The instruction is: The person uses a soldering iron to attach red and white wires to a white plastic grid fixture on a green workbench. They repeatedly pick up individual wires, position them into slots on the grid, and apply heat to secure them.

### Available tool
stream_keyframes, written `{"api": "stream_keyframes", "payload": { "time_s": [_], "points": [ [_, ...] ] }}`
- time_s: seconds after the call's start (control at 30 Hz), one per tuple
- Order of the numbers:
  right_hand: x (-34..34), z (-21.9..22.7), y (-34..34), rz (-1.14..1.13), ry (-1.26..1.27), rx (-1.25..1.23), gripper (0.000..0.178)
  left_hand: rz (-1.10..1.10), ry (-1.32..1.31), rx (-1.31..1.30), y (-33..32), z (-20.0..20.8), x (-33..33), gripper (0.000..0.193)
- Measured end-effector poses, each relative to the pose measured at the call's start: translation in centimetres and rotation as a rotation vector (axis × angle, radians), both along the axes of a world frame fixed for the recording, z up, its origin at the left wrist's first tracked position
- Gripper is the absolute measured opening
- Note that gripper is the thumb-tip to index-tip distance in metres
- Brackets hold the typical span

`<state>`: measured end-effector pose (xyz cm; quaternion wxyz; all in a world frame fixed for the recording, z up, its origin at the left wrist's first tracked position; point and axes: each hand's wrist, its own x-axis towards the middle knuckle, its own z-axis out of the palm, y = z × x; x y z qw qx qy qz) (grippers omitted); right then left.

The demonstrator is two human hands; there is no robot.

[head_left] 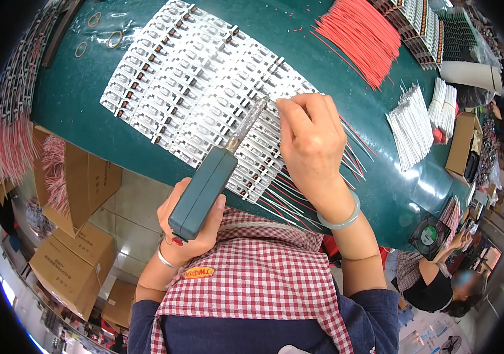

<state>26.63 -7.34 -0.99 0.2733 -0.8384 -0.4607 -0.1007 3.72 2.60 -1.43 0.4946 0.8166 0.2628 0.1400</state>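
My left hand [172, 236] is wrapped round a dark green gun-shaped tool [203, 193] with a long, silvery, foil-like nozzle; I cannot tell whether it is for glue or solder. The nozzle's end lies over rows of small white and metallic parts [187, 76], laid side by side in a slanting block. My right hand [312, 133] is closed in a pinch beside the nozzle's end, above the block's right part. What its fingertips hold is too small to make out. Red and white wires [287, 203] stick out from the block's near right side, partly under my right hand.
A bundle of red wires [361, 41] and piles of white wires [409, 127] lie on the green table [74, 112]. Rubber bands [115, 39] are at the far left. Cardboard boxes [72, 268] stand on the floor left. A small fan [429, 235] and another person [441, 286] are at right.
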Motion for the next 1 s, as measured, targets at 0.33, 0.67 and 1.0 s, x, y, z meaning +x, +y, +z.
{"api": "stream_keyframes", "payload": {
  "time_s": [0.33, 0.67, 1.0],
  "points": [
    [0.4, -0.5, 0.1, 0.011, -0.057, 0.024, 0.018, 0.163, -0.065, -0.141, 0.1, 1.4, -0.1, 0.021],
    [1.8, 2.6, -2.2, -0.071, 0.089, 0.038, 0.018, 0.464, -0.453, 0.082, 8.4, 4.8, 1.7, 0.042],
    [8.7, 1.0, -17.1, -0.528, -0.09, -0.223, 0.03, 0.646, -0.17, 0.267, 24.8, 7.9, 9.7, 0.022]
  ]
}}
